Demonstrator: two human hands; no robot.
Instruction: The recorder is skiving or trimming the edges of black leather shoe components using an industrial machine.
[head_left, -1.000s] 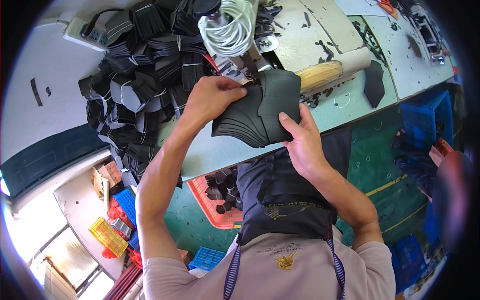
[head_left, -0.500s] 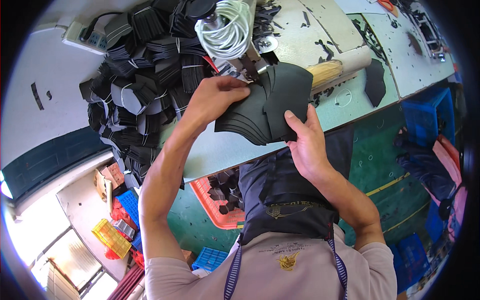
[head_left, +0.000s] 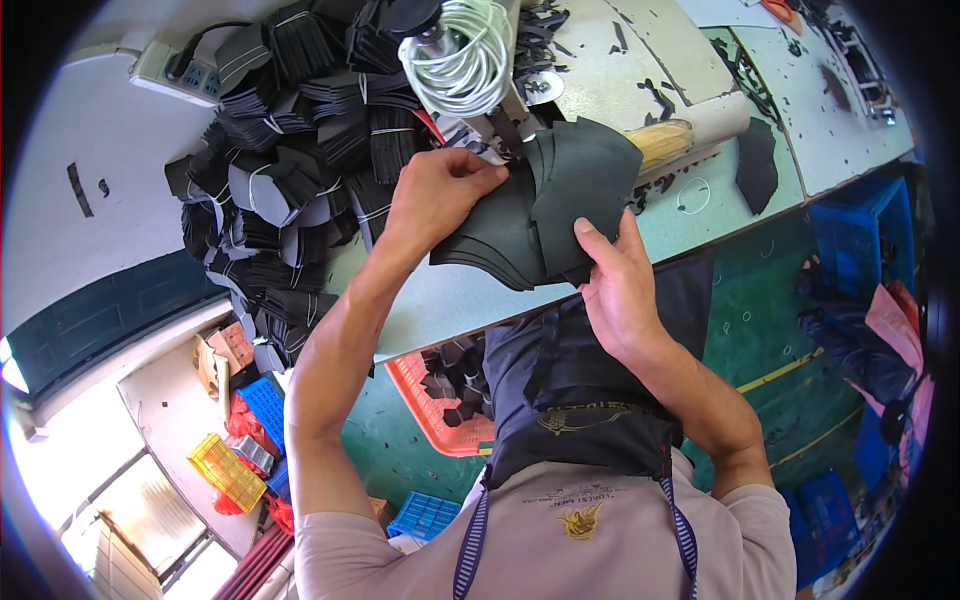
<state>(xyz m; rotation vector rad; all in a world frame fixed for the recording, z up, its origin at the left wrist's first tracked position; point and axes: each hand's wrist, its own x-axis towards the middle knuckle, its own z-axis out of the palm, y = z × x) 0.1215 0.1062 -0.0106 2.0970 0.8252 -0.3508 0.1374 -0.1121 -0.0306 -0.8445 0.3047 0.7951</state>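
Several overlapping black cut pieces (head_left: pixel 590 185) of flat sheet material lie fanned out between my two hands, against the machine at the table edge. My left hand (head_left: pixel 440 195) is closed in a pinch at the upper left edge of the fanned pieces (head_left: pixel 495 225), beside the machine's dark metal part (head_left: pixel 505 130). At the lower right of the pieces, my right hand (head_left: pixel 620 290) grips them with the thumb on top. Its other fingers are partly hidden. The layered edges show at the lower left of the fan.
Tied bundles of black pieces (head_left: pixel 270 185) are heaped on the left. A white cord coil (head_left: pixel 458 60) hangs by the machine (head_left: pixel 640 60). One loose black piece (head_left: pixel 757 165) lies right on the table (head_left: pixel 450 310). Below stands a red crate (head_left: pixel 435 415) holding dark scraps.
The upper pieces have slid slightly to the right over the fanned ones, and fewer layered edges show at the lower left. Both hands keep their hold; the whole view has shifted a little.
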